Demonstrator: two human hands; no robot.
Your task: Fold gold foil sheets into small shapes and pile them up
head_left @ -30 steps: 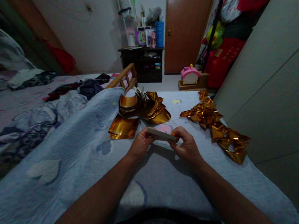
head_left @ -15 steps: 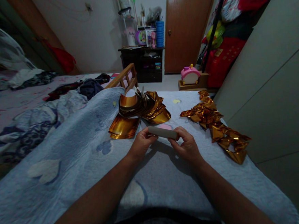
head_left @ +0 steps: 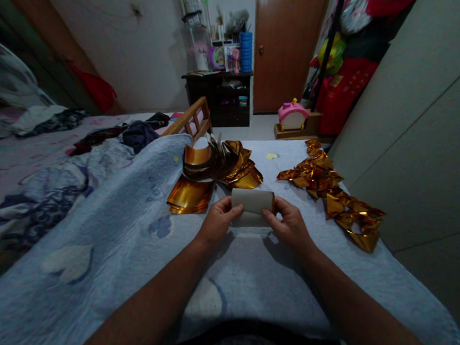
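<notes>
Off-white paper sheet (head_left: 251,198), creased across, pinched at opposite ends by left hand (head_left: 218,219) and right hand (head_left: 292,223), above blue blanket (head_left: 253,276), near piled gold foil sheets (head_left: 194,194), folded gold foil pieces (head_left: 317,176) farther right.

The scene is viewed by one camera worn on the person's head, aimed forward and down. The forearms (head_left: 155,293) are seen from above at close range. The left hand (head_left: 216,219) and right hand (head_left: 291,221) are framed just below centre; the dark cabinet (head_left: 202,106) and wooden door (head_left: 292,42) are captured farther off, in the upper part.
</notes>
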